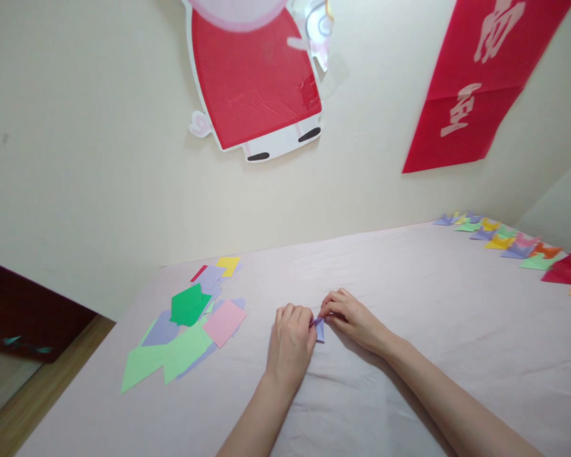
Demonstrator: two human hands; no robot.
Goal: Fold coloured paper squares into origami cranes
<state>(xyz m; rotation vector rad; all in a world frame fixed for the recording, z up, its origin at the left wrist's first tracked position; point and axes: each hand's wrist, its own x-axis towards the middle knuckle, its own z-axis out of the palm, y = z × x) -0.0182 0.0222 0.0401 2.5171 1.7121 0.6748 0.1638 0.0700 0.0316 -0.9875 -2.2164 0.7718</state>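
Observation:
A small folded piece of purple paper [319, 329] lies on the pale pink cloth-covered surface [409, 285], between both my hands. My left hand [290, 343] has its fingers curled and pinches the paper's left side. My right hand [349, 315] pinches the paper's upper right tip with fingers pressed together. Most of the paper is hidden by my fingers.
A loose pile of coloured paper sheets [185, 327], green, purple, pink and yellow, lies to the left. A row of folded paper figures [518, 247] runs along the far right edge. The surface's left edge drops to a wooden floor [38, 393]. A wall stands behind.

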